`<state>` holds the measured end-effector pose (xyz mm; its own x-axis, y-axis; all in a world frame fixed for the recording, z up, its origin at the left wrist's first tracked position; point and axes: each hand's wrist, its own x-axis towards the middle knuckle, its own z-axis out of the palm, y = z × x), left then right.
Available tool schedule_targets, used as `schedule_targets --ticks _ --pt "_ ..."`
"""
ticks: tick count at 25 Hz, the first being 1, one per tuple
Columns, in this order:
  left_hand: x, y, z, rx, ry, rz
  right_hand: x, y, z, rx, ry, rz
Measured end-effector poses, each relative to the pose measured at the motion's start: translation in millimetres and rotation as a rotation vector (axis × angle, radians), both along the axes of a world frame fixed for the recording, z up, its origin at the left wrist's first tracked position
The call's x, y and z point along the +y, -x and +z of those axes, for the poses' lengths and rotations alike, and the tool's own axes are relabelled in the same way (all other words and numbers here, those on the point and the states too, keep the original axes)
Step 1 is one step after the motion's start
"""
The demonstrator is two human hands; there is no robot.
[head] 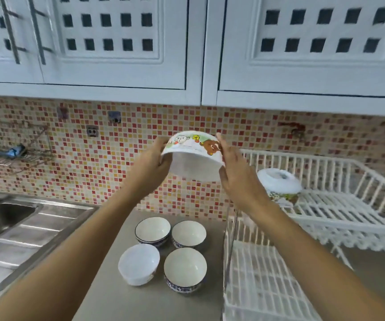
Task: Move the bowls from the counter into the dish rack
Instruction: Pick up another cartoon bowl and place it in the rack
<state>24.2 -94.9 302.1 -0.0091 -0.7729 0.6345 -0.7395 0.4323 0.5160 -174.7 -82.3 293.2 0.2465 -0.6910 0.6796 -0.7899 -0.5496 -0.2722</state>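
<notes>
A kitchen wall of small red, orange and cream tiles runs behind a grey counter (108, 297), with pale blue cupboards (117, 54) above it and a steel sink (6, 216) at the left. A white dish rack (325, 218) with two levels stands on the right side of the counter.

Both hands are raised in front of the tiled wall and hold one cartoon bowl (193, 156) between them, in the air above the counter. The bowl is white with animal pictures on its outside, and it is tilted so its opening faces down and toward the camera. The left hand (151, 164) is closed around the left rim. The right hand (237, 174) presses on the right side with the fingers nearly straight.

Four bowls stay on the counter just left of the rack, close together in two rows: two blue-patterned bowls (153, 229) (188, 232) at the back, a plain white bowl (138, 262) at the front left and another blue-patterned bowl (185, 267) at the front right. All four stand upright.

On the upper level of the rack one more bowl (279, 184) lies upside down, partly hidden by the right wrist.
</notes>
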Motion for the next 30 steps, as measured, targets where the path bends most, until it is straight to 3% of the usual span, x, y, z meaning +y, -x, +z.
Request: schedule_targets --ticks 3,6,8,13,18,21,26,30 --pt "5 42 32 -0.054 0.022 -0.165 -8 50 26 0.113 0.186 -0.052" --pt "1 75 46 0.069 -0.171 -0.506 -26 104 34 0.222 0.315 -0.051" --pt "-8 97 49 0.071 -0.250 -0.574 -38 138 31 0.272 0.322 -0.063" --pt "-45 170 38 -0.110 -0.294 -0.497 -62 203 8 0.290 0.200 -0.101" --pt "-82 201 18 -0.066 -0.456 -0.497 -83 252 -4 0.278 -0.183 0.081" --pt "-92 206 8 -0.008 -0.500 -0.508 -94 255 -10 0.235 -0.293 0.147" --pt "-107 216 -9 -0.298 -0.428 -0.334 -114 251 -17 0.305 -0.420 0.127" --pt "-110 221 -22 -0.386 -0.447 -0.289 -120 250 -20 0.279 -0.507 0.165"
